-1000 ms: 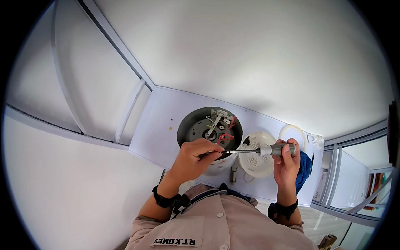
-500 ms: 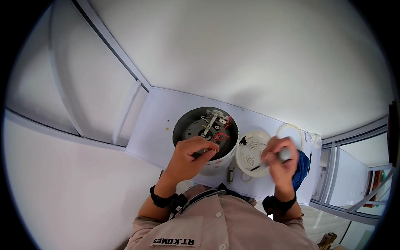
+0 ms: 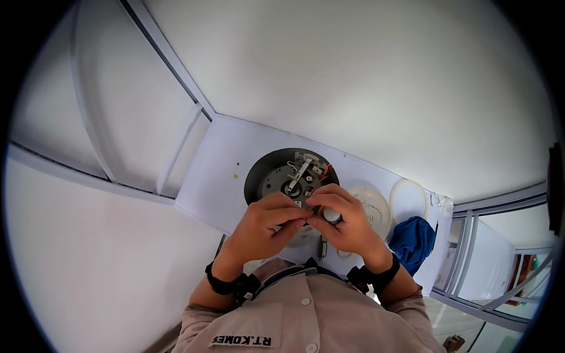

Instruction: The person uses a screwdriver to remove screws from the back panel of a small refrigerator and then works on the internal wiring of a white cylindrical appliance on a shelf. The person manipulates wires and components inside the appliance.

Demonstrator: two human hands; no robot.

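A round rice-cooker-like appliance body (image 3: 254, 183) lies bottom up, its grey inside exposed. In it are a pale metal bracket (image 3: 299, 175), small terminals and red wires (image 3: 326, 172). Over its near rim, my left hand (image 3: 262, 228) is closed in a pinch on something too small to make out. My right hand (image 3: 353, 228) meets it fingertip to fingertip. It grips what looks like a screwdriver (image 3: 331, 215), its round grey handle end showing; the shaft is hidden by my fingers.
Right of the appliance sit a white round cover (image 3: 376, 207), a cream ring (image 3: 393, 191), a crumpled blue cloth (image 3: 413, 241) and white plastic wrapping (image 3: 445, 203). A small grey tool (image 3: 322, 247) lies near the table's front edge. Tiny yellow (image 3: 236, 176) and dark bits lie left.
My right hand has moved left with the screwdriver, from above the white cover to my left fingertips. The left hand stays nearly in place, still pinching.
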